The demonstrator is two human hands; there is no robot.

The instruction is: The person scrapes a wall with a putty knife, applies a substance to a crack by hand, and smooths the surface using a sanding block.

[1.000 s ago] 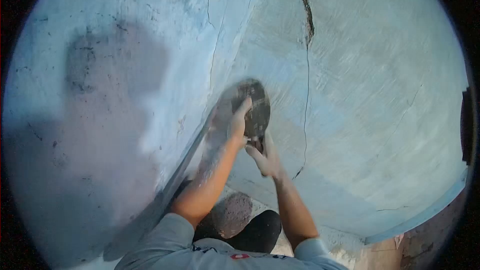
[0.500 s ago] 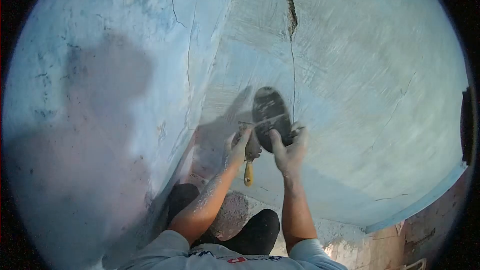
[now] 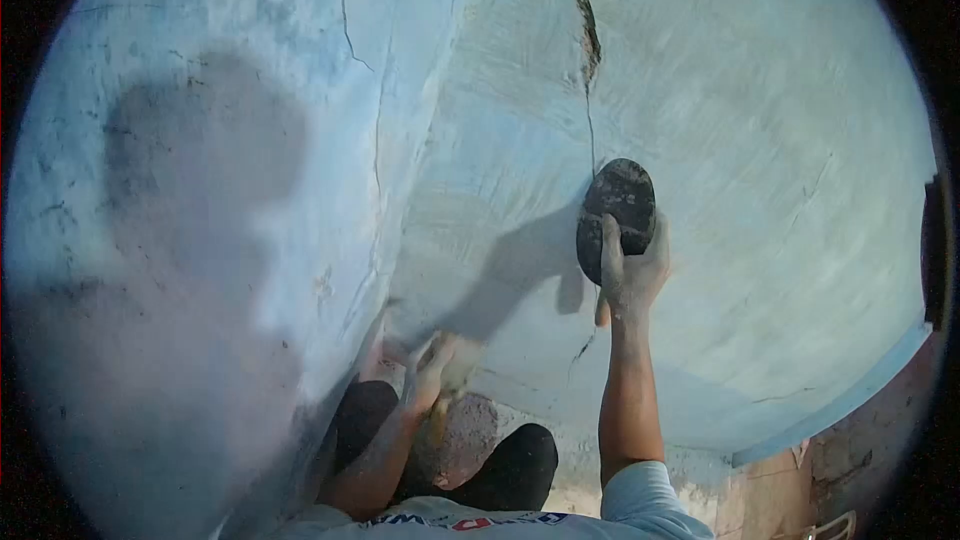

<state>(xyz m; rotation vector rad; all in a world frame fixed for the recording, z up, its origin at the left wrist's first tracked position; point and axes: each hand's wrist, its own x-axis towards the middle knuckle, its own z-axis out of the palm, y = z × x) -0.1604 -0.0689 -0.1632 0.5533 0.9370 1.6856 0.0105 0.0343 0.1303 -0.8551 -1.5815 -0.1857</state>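
Observation:
My right hand [image 3: 632, 275] grips a dark, flat oval piece [image 3: 622, 202] streaked with grey, the thumb lying across its face. It is held in front of the wall, beside a thin vertical crack [image 3: 590, 130]. Below that hand a short tan end [image 3: 601, 309] sticks out; what it belongs to is hidden. Lower left, near my knees, my left hand [image 3: 430, 372] is closed and partly blurred. A putty knife [image 3: 438, 422] is in it, its yellowish handle pointing down and its blade smeared by motion.
Two walls meet at a corner [image 3: 410, 170] left of centre. A wide, broken crack [image 3: 580, 15] opens high on the right wall, with a small gouge [image 3: 583, 348] lower down. A rough lump [image 3: 468, 430] lies between my dark-clad knees [image 3: 515, 465].
My right hand has moved right with the oval piece. My left hand has dropped down and left with the putty knife, so the hands are now far apart.

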